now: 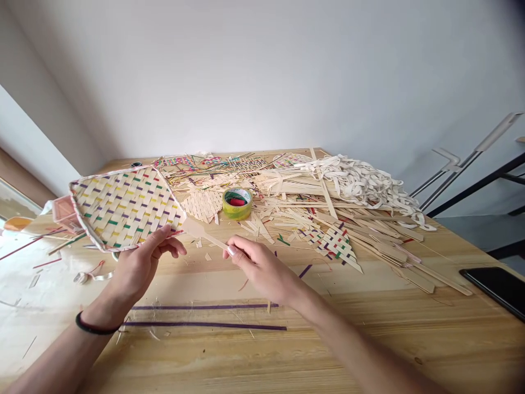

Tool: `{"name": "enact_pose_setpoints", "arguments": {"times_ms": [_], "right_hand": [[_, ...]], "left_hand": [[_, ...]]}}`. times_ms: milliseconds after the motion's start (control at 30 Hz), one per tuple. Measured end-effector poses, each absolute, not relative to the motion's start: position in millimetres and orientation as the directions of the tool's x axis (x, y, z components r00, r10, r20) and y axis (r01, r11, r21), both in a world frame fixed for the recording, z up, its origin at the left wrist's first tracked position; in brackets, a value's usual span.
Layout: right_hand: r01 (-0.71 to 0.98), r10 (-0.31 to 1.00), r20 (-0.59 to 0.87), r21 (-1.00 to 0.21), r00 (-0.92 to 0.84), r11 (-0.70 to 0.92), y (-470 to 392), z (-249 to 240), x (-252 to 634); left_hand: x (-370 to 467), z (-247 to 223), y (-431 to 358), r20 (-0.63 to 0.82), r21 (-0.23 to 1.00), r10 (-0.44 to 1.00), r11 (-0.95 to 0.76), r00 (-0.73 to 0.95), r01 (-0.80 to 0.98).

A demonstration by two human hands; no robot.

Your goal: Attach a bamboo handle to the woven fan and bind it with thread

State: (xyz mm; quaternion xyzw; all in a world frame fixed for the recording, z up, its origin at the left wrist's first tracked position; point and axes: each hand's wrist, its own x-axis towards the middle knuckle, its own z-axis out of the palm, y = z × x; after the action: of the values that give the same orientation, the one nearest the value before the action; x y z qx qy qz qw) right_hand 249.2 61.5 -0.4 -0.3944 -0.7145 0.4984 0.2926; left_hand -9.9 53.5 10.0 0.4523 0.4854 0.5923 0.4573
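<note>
A woven hand fan [127, 205] of pale strips with purple, yellow, green and red pieces is held up at the left, its rim bound with whitish tape. My left hand [143, 260] pinches the fan's lower edge, thumb on top and some fingers hidden beneath. From the fan's right corner runs a flat wooden handle [209, 237]. My right hand [254, 260] is closed around the handle's free end. Below the hands, two purple strips [205, 326] lie across the table. A small roll of white tape [82, 277] rests under the fan's left side.
A tape roll [237, 210] with something red inside stands mid-table. Behind it lie scattered woven scraps [334, 243], bundled wooden sticks [377, 241] and a heap of white ribbon [361, 183]. A black phone [498, 287] is at the right edge. A pink basket [65, 212] sits left.
</note>
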Motion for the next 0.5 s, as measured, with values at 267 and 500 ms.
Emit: {"name": "enact_pose_setpoints", "arguments": {"times_ms": [267,500], "right_hand": [[0.290,0.848,-0.008,-0.941,-0.530,0.173,58.2,-2.3,246.6],[0.279,0.823,0.025,-0.934,-0.567,0.221,52.9,-2.5,244.3]], "left_hand": [[0.0,11.3,46.4,0.137,0.988,0.982,-0.144,-0.127,-0.048],[1.8,9.3,43.6,0.172,0.984,0.980,-0.175,-0.097,-0.020]]}}
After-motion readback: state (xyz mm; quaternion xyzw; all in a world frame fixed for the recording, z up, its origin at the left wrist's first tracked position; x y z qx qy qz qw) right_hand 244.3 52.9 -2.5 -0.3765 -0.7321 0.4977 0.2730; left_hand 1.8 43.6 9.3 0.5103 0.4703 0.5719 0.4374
